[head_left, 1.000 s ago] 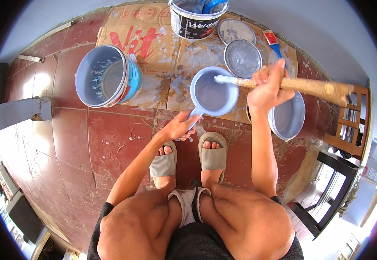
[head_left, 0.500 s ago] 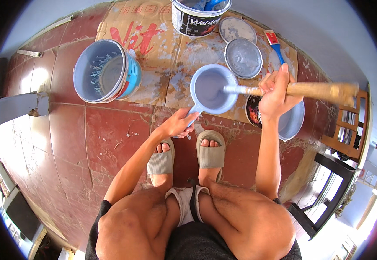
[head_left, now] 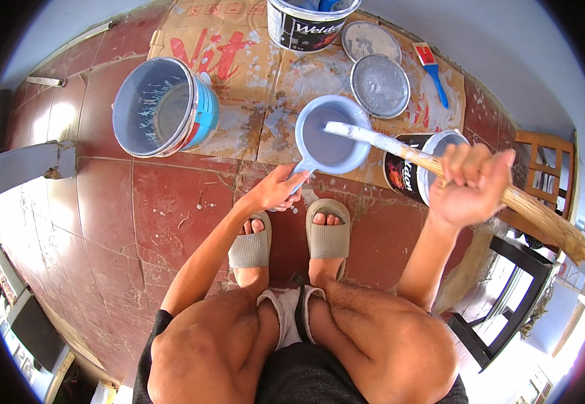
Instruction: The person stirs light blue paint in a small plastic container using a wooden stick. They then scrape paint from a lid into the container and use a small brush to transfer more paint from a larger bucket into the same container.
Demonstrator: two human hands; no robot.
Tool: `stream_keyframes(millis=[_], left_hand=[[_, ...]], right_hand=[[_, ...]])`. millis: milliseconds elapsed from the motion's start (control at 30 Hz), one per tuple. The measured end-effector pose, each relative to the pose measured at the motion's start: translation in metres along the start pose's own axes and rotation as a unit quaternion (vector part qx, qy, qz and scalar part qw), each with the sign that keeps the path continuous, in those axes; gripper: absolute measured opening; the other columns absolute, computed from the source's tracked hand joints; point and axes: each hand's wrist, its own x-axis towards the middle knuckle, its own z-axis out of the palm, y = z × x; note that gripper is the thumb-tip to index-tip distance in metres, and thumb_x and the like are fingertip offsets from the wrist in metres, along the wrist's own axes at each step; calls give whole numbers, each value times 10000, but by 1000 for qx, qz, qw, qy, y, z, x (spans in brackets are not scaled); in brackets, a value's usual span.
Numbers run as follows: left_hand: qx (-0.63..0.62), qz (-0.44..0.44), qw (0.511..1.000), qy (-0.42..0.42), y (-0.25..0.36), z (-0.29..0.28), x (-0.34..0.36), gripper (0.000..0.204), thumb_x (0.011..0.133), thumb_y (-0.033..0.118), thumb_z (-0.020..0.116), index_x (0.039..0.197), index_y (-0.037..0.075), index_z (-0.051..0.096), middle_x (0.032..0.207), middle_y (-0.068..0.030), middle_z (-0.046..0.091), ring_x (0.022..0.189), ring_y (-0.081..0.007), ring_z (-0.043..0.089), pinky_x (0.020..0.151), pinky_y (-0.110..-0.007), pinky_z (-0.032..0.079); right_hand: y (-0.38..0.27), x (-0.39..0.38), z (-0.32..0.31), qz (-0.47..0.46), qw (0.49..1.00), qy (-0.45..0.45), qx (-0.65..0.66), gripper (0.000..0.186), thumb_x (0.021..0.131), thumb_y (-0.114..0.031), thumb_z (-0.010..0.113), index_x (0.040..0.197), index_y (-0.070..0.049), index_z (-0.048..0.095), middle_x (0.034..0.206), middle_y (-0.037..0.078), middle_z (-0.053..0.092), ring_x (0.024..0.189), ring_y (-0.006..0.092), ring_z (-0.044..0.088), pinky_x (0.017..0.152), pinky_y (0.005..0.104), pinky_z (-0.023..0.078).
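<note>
My left hand (head_left: 282, 190) grips the handle of a light blue dipper (head_left: 309, 161) that holds grey-blue liquid, just above my sandalled feet. My right hand (head_left: 474, 182) is closed around a long wooden stick (head_left: 396, 148); its paint-whitened tip is in the dipper, lying over the rim, and its thick end sticks out to the right. Behind that hand and stick, a black-labelled paint pail (head_left: 400, 176) is partly hidden. A blue-handled paintbrush (head_left: 432, 74) and two round lids (head_left: 380, 87) lie behind on the paint-smeared cardboard (head_left: 238, 135).
A blue-lined bucket (head_left: 131, 121) stands at the left and a black-labelled pail (head_left: 292, 37) at the back. A curved wall (head_left: 507, 60) bounds the right, with wooden (head_left: 541, 161) and black (head_left: 528, 262) furniture below it. Red tiles (head_left: 117, 229) surround the cardboard.
My right hand has moved down and to the right with the stick, which now slants down to the right instead of lying nearly level. My left hand and dipper have barely moved.
</note>
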Motion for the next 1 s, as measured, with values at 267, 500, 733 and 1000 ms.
stream_keyframes(millis=[267,500,733,1000], left_hand=[[-5,-3,1000,4,1,1,-1,335,1019,368,455,990,35,480,597,8,415,441,-56,326,380,-229,255],[20,20,999,26,1,5,-3,326,1017,363,450,995,41,493,594,17,394,446,-57,313,381,-232,254],[28,12,999,33,2,6,-4,333,1014,368,453,994,38,494,598,16,392,446,-58,313,384,-233,256],[27,11,999,30,3,6,-4,341,1014,376,457,990,38,493,600,14,401,446,-57,322,386,-234,259]], right_hand=[[-4,3,-6,45,998,44,-26,478,1007,-251,440,587,-131,247,484,-22,239,401,74,218,392,252,208],[1,-3,-1,53,998,22,-20,492,994,-233,468,569,-132,242,473,-14,251,389,85,232,376,267,201],[13,-2,7,49,999,6,-3,478,988,-191,492,568,-123,274,473,-19,257,393,76,254,380,264,224],[43,-2,27,24,999,-40,-26,488,983,-212,495,565,-123,259,469,-15,250,389,91,246,393,278,213]])
